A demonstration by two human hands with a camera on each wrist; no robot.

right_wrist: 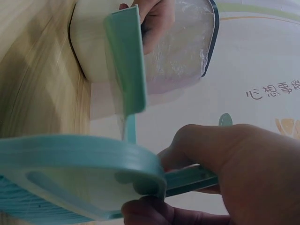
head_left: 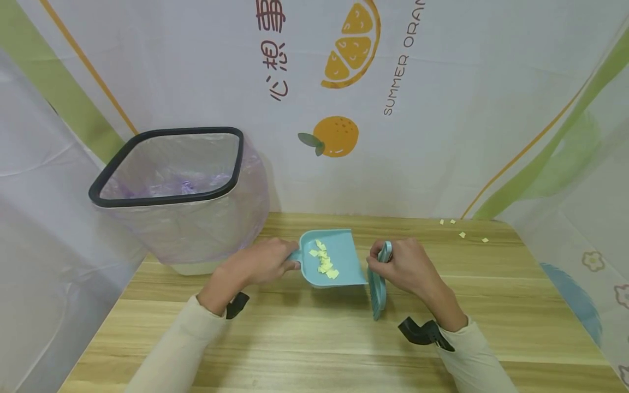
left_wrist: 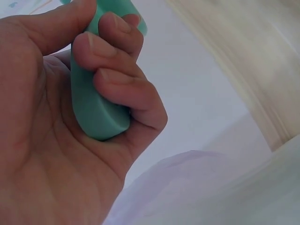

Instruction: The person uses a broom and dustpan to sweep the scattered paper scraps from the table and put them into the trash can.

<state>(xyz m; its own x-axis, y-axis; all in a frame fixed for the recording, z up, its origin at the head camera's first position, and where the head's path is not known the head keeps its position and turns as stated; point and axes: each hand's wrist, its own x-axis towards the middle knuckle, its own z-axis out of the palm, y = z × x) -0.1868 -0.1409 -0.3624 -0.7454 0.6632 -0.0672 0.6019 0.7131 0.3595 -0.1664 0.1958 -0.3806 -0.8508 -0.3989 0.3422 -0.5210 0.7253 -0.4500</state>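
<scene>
My left hand grips the handle of a light-blue dustpan, its fingers curled round the green-looking handle in the left wrist view. A small pile of yellow paper scraps lies in the pan, toward the handle side. In my right hand is a matching hand brush, held by its handle with the bristles downward. The brush stands beside the pan's open front edge. From the right wrist view, the brush fills the lower left, with the dustpan beyond it.
A bin with a black rim and a thin purplish liner stands at the back left of the wooden table. Several yellow scraps lie at the table's far right. A printed cloth hangs behind the table.
</scene>
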